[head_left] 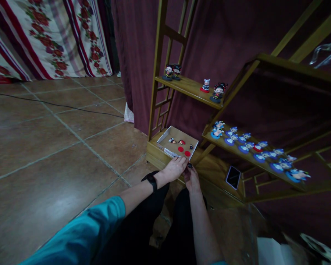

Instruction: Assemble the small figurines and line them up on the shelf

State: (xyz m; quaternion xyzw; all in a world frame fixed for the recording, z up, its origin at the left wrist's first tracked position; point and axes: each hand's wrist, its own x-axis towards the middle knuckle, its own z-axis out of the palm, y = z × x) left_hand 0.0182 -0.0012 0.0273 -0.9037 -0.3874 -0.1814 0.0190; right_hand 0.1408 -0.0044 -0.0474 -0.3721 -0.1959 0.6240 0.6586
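Observation:
My left hand (174,168), a dark watch on its wrist, reaches over the near edge of a shallow cardboard box (163,134). Its fingers are bent and pressed together against those of my right hand; what they grip, if anything, is hidden. My right hand (192,179) is closed around a small dark piece (189,165), too small to identify. Inside the box lie small figurine parts, among them a red-and-black piece (181,142), a black-and-white piece (172,140) and a little dark piece (191,147). Red round discs (187,153) are near them.
The box rests on the low base of a wooden shelf unit (153,106). Several blue-based figurines (231,139) line the right shelf; dark-haired figurines (219,92) stand on the upper one. A phone (233,177) lies to the right. A black cable (71,107) crosses the tiled floor.

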